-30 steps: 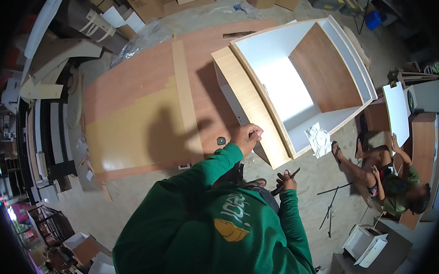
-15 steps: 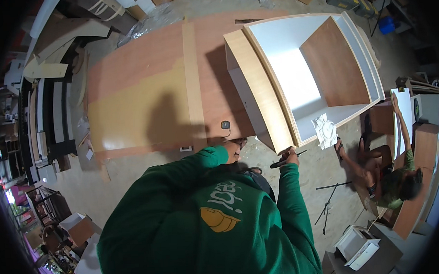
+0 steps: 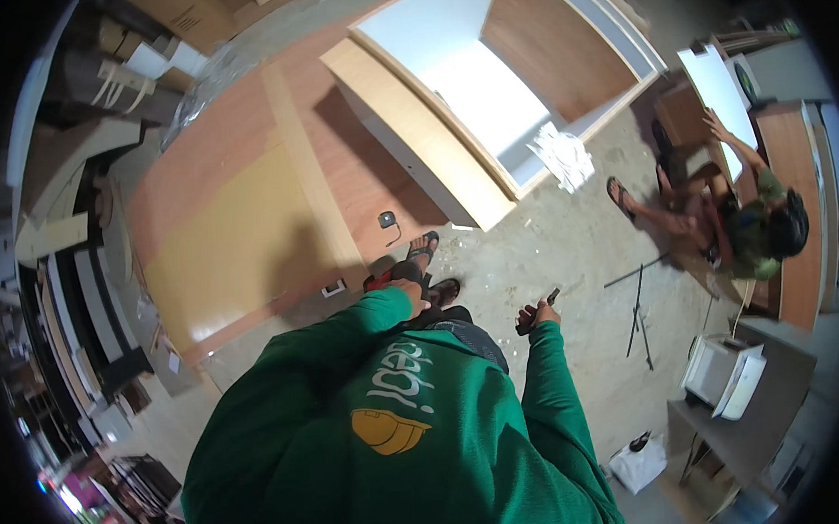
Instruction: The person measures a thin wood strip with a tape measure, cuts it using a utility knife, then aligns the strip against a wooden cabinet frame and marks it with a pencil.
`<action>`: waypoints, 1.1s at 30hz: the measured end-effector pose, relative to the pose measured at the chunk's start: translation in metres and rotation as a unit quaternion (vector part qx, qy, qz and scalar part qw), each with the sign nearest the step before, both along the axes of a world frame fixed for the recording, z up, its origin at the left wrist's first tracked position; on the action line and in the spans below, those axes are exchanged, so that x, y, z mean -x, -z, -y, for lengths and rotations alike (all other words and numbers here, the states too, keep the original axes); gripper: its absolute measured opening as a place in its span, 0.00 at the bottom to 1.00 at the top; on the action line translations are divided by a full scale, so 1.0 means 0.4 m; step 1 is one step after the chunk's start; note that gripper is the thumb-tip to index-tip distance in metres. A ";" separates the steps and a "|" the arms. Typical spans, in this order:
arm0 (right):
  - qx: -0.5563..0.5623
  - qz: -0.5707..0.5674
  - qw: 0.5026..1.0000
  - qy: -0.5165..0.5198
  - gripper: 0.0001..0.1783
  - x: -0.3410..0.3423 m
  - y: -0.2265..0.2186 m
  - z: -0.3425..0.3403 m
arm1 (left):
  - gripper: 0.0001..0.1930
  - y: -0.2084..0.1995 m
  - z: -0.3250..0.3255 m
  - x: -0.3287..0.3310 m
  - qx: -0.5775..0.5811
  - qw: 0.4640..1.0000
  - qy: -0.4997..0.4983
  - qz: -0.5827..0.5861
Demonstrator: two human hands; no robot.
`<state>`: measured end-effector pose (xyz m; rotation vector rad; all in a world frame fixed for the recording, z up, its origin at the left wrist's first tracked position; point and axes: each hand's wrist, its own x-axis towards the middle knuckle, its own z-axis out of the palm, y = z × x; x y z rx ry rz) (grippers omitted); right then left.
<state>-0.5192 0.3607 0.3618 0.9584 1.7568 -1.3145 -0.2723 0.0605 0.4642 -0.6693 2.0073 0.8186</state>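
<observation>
My right hand (image 3: 539,318) is closed around a dark, slim tool (image 3: 553,296), held over the concrete floor apart from the cabinet; its exact kind is unclear. My left hand (image 3: 410,298) is low in front of my body, by my leg, with its fingers mostly hidden. A small dark tape measure (image 3: 387,219) lies on the large plywood panel (image 3: 222,233) ahead of it. The wooden cabinet carcass (image 3: 433,135), white inside with a brown panel, rests partly on that panel. Crumpled white cloth or paper (image 3: 562,156) hangs over its near edge.
At right a seated person (image 3: 759,219) touches a white board (image 3: 712,109). A black tripod-like stand (image 3: 639,318) is on the floor near them. A white drawer-like box (image 3: 724,375) sits on a grey table (image 3: 781,396). Long boards (image 3: 80,314) lie at left.
My right hand has come away from the cabinet's near corner, still holding the tool. My view has turned, shifting the cabinet up and left. My left hand has moved lower, nearer my leg.
</observation>
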 end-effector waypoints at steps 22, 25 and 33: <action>-0.068 -0.095 0.993 -0.017 0.27 -0.174 0.067 -0.275 | 0.22 -0.158 -0.064 -0.006 -0.135 0.970 -0.005 -0.203; -0.005 -0.097 0.994 -0.054 0.23 -0.119 0.036 -0.170 | 0.21 -0.140 -0.037 -0.078 -0.121 0.965 -0.054 -0.228; 0.225 -0.146 0.958 -0.102 0.07 -0.017 -0.177 0.173 | 0.20 -0.082 0.078 -0.314 -0.093 0.951 -0.141 -0.258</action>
